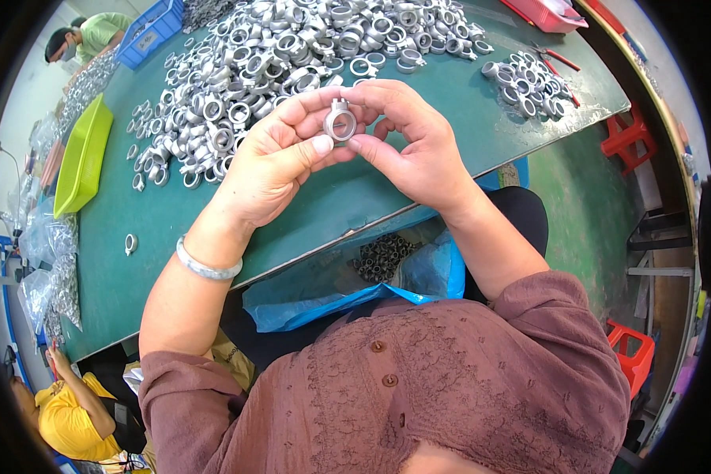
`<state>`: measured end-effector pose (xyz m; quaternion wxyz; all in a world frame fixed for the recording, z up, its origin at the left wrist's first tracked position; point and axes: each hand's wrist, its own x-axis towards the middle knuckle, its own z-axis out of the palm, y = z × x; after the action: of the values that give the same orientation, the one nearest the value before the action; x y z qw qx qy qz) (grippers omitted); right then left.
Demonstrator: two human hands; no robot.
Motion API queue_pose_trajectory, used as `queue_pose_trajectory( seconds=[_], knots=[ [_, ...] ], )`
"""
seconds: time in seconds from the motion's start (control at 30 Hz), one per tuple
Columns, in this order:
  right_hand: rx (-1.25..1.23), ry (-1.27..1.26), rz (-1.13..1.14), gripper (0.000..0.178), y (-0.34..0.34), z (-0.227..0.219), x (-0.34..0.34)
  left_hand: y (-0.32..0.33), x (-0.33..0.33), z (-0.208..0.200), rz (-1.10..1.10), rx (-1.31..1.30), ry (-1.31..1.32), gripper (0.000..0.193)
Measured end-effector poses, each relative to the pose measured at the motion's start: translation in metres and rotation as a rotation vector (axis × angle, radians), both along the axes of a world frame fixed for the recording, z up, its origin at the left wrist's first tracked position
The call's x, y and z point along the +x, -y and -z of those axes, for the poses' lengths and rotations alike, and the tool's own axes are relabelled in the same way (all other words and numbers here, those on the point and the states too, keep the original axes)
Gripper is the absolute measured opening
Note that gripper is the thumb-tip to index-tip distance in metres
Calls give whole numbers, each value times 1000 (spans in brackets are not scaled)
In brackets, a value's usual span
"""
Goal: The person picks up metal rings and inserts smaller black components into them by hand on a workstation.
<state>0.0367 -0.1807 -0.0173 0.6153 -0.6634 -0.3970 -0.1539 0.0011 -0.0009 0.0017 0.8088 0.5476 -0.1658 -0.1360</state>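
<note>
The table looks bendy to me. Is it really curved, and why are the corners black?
In the head view, the fisheye lens bends the green table edge toward the rim and leaves black corners; the metal ring between both hands, left and right, is sharp, and the pile of rings glints under even light.

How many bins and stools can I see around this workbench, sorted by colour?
Blue bin: 1
Yellow-green bin: 1
Red bin: 1
Red stools: 2
Total: 5

The metal rings on the green table are heaped too thickly to count; the left hand and right hand hold one metal ring between them.
</note>
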Motion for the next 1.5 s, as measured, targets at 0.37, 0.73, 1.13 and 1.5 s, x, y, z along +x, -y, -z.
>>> queue_pose_trajectory(
  seconds=[0.37,0.73,1.13,1.5],
  knots=[
    [7,0,-9,44,0,2,1,3,-1,-2,-57,4,26,44],
    [-64,-22,50,35,1,3,0,-3,4,1,-147,-109,46,42],
    [-117,-78,1,26,1,3,-1,-7,8,-2,-222,-134,59,37],
    [-129,-62,-9,24,0,5,0,-6,8,1,-243,-137,84,33]
  ],
)
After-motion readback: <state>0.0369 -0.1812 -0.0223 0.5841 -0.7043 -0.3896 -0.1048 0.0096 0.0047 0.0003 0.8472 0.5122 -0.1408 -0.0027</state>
